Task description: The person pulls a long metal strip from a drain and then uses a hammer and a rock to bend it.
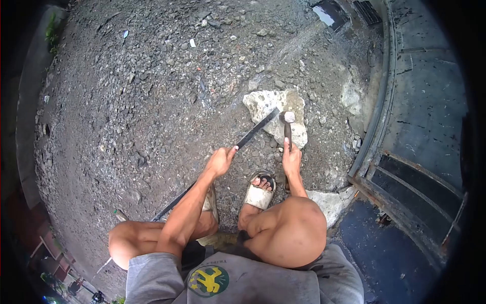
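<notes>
My left hand is closed round a long, dark, flat metal bar. The bar's far end rests on or just over a pale, rough stone slab, and its other end runs back under my left forearm. In my right hand is the handle of a hammer, thumb laid along it. The hammer's head is over the right part of the slab, close to the bar's tip; whether it touches the stone I cannot tell.
Gravelly ground spreads ahead and left. My sandalled foot is just below the slab. On the right stand a dark metal panel and a rusty frame with rods. Another pale slab lies beside my right knee.
</notes>
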### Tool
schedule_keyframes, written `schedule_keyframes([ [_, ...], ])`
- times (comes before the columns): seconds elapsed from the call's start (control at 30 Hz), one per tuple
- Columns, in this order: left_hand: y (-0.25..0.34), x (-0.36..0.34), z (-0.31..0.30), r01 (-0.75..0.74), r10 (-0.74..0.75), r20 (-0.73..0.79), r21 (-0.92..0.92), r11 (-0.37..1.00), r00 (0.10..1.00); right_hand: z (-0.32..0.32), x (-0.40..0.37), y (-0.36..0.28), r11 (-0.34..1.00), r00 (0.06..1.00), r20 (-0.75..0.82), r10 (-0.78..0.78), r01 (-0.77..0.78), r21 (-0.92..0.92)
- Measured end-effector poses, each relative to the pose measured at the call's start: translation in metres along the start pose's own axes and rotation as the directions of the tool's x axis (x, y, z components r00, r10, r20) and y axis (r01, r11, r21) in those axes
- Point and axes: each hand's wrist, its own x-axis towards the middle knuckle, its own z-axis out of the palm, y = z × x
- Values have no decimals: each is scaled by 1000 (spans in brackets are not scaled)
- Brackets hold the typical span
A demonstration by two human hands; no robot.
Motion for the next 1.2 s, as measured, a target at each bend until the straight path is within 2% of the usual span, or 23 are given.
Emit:
schedule_keyframes([
  [0.03,2,-4,-2,-14,14,26,-2,1000,1000,1,7,18,993,994,59,93,-96,63],
  [0.07,-2,-12,2,-24,24,66,-2,1000,998,0,5,20,990,994,34,100,-103,96],
  [0.13,-5,1,0,-58,59,14,-58,997,998,-3,4,18,977,997,16,70,-72,199],
  [0.17,-6,-1,-4,-45,48,37,-77,996,998,-8,0,12,980,997,24,74,-77,184],
  [0.23,1,-3,-12,0,7,88,-76,997,996,-21,-8,-18,913,991,57,122,-134,386],
  [0.27,4,2,-12,2,5,89,-80,997,996,-24,-9,-32,914,991,59,121,-135,382],
  [0.33,10,12,-7,-10,12,44,-40,999,999,-30,-13,-56,854,997,62,36,-63,516],
  [0.47,24,31,7,-11,12,38,-36,999,999,-39,-15,-84,823,997,50,-52,14,568],
  [0.53,19,37,11,-35,35,-9,-42,998,999,-35,-7,-73,830,995,40,-87,50,556],
  [0.6,23,34,2,-11,11,0,-24,1000,1000,-16,6,-50,909,988,8,-154,138,393],
  [0.63,26,32,-2,9,-9,11,-23,1000,1000,1,15,-34,946,990,23,-137,123,300],
  [0.67,27,33,-3,1,-1,6,-13,1000,1000,11,23,-31,987,995,89,-51,37,157],
  [0.73,19,36,4,8,-9,-18,-32,999,1000,16,39,-10,996,994,111,11,-20,85],
  [0.8,19,40,3,-17,16,-33,-21,1000,999,-2,32,-34,968,978,168,121,-154,197],
  [0.87,22,30,6,19,-19,10,15,1000,1000,-3,26,-29,968,984,151,97,-128,217],
  [0.93,24,27,10,32,-32,3,5,999,999,-11,13,-53,933,999,37,5,-18,360],
  [0.97,26,25,8,64,-64,34,3,998,997,-13,8,-63,903,999,43,34,-49,427],
  [1.0,29,21,4,94,-95,59,4,996,994,-7,7,-60,903,998,44,44,-58,425],
  [1.07,33,17,-3,101,-101,58,0,995,993,10,15,-47,932,1000,17,-25,18,362],
  [1.1,28,17,-4,127,-128,56,16,992,990,16,22,-41,985,998,11,-63,60,161],
  [1.13,25,17,-2,153,-154,47,26,988,987,18,30,-35,968,982,145,124,-152,202],
  [1.2,41,13,-9,153,-152,-26,77,985,988,10,46,-23,971,982,133,137,-159,176],
])
